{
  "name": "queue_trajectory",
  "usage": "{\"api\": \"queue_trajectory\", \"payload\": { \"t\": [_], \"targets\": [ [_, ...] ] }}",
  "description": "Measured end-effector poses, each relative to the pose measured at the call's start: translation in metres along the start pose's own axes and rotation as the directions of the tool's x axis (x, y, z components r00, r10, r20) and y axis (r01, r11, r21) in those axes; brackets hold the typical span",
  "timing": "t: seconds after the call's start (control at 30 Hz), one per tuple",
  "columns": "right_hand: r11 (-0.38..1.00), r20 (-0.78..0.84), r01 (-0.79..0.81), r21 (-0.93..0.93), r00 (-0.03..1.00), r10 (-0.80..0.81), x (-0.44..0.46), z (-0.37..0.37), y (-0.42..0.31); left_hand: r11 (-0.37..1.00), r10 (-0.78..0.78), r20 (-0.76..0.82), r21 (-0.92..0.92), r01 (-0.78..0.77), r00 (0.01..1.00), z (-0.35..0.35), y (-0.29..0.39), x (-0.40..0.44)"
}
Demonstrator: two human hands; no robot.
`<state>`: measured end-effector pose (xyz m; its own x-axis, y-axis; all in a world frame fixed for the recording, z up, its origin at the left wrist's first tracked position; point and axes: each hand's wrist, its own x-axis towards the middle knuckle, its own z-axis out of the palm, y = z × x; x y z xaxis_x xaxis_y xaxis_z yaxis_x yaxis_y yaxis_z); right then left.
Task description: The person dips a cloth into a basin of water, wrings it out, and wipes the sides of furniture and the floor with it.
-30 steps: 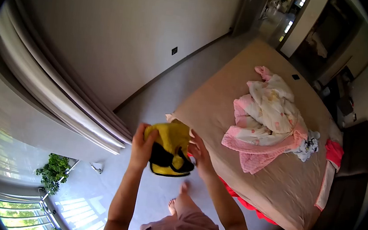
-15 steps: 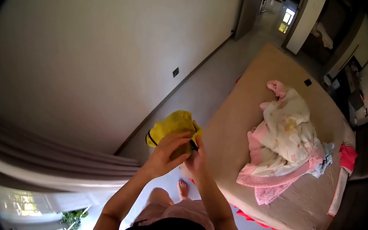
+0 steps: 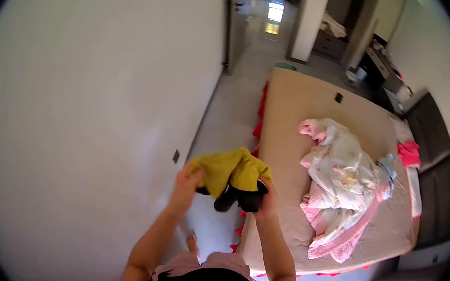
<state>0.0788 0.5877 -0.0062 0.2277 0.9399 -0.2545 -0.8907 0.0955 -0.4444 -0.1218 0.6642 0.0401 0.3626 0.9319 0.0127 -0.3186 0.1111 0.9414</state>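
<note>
A yellow cloth garment (image 3: 226, 169) with black parts hangs bunched between my two hands, above the floor beside the bed. My left hand (image 3: 185, 184) is closed on its left end. At the other end, my right hand (image 3: 267, 201) grips the fabric near a black section. Two dark parts dangle below the yellow cloth. Its exact kind cannot be made out because it is crumpled.
On my right stands a bed (image 3: 278, 212) with a crumpled pink and white quilt (image 3: 342, 169) and a small black object (image 3: 338, 97). A wall (image 3: 103, 100) runs along my left. Ahead are an open door (image 3: 237, 26) and a white pillar (image 3: 305, 28).
My hands have moved apart, and the yellow garment is now spread between them, showing more of its black parts. The view has turned to the right.
</note>
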Motion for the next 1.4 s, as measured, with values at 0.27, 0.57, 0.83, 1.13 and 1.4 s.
{"api": "queue_trajectory", "payload": {
  "t": [0.27, 0.57, 0.83, 1.13, 1.4],
  "targets": [
    [0.842, -0.123, 0.302, -0.447, 0.911, -0.392, 0.094, -0.007, -0.036, 0.879, -0.328, 0.299, -0.250, 0.406, 0.896, -0.001, -0.003, 0.196],
    [0.513, 0.113, 0.348, -0.785, 0.894, -0.434, 0.318, 0.028, -0.106, 0.951, -0.206, 0.481, 0.302, 0.059, 0.852, 0.061, -0.029, 0.453],
    [-0.359, 0.572, 0.447, -0.820, 0.599, -0.560, 0.576, 0.124, -0.169, 0.994, -0.031, 0.289, 0.107, 0.000, 0.957, 0.063, -0.002, 0.687],
    [-0.141, 0.276, 0.262, -0.955, 0.602, -0.749, 0.828, 0.085, -0.256, 0.986, -0.149, 0.428, 0.127, 0.104, 0.891, 0.093, -0.066, 0.965],
    [0.237, -0.142, 0.156, -0.959, 0.457, -0.878, 0.934, 0.079, -0.386, 0.850, -0.146, 0.725, 0.440, -0.291, 0.673, 0.225, -0.082, 1.169]
  ]
}}
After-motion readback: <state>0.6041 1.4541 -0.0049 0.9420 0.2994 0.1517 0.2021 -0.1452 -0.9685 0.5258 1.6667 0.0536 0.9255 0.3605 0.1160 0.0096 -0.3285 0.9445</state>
